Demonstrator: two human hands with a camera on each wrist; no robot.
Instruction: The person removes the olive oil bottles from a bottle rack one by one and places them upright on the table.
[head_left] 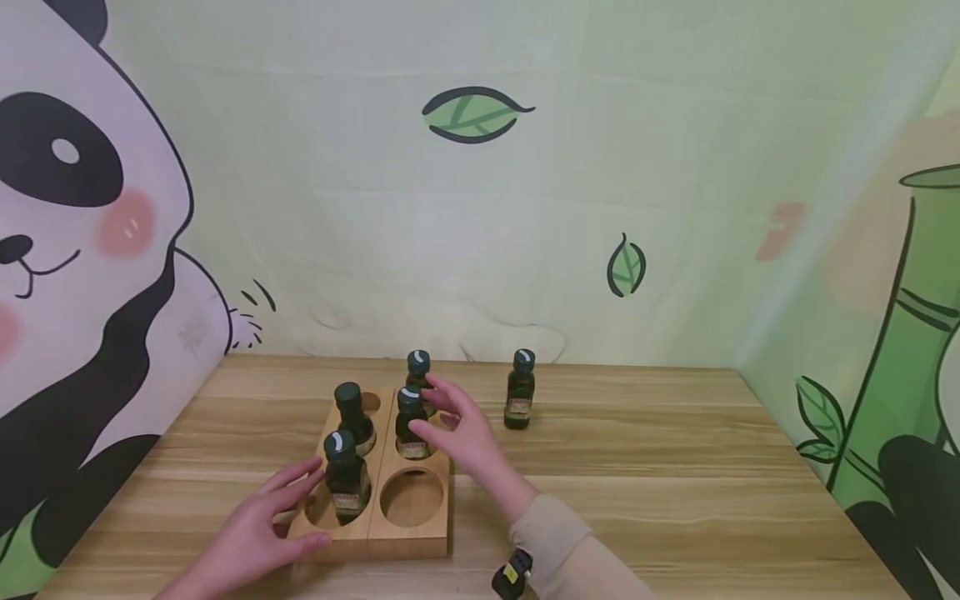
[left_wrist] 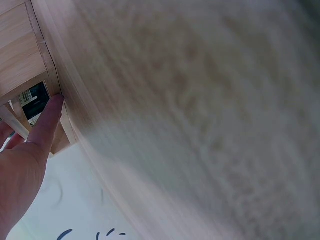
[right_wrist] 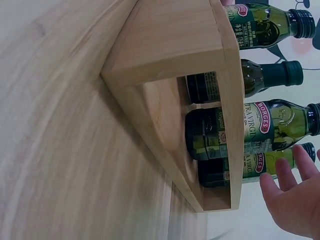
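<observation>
A two-row wooden bottle rack (head_left: 411, 546) with round holes holds several dark-capped olive oil bottles, upright. My left hand (head_left: 258, 521) is at its front left corner, thumb along the front edge and fingers by the front left bottle (head_left: 347, 483). In the left wrist view a fingertip touches the rack's wooden side (left_wrist: 52, 75). My right hand (head_left: 468, 433) is at the middle right bottle (head_left: 411, 429), fingers spread beside it and the back right bottle (head_left: 418, 363). The right wrist view shows those fingers loose near a Borges-labelled bottle (right_wrist: 262, 125), not wrapped round it.
Another olive oil bottle (head_left: 519, 392) stands on the wood-grain table (head_left: 637, 467), right of the rack and toward the back. In the left row stands a bottle with a long dark neck (head_left: 350, 412). A cloth backdrop (head_left: 337, 167) with a panda and leaves rises behind.
</observation>
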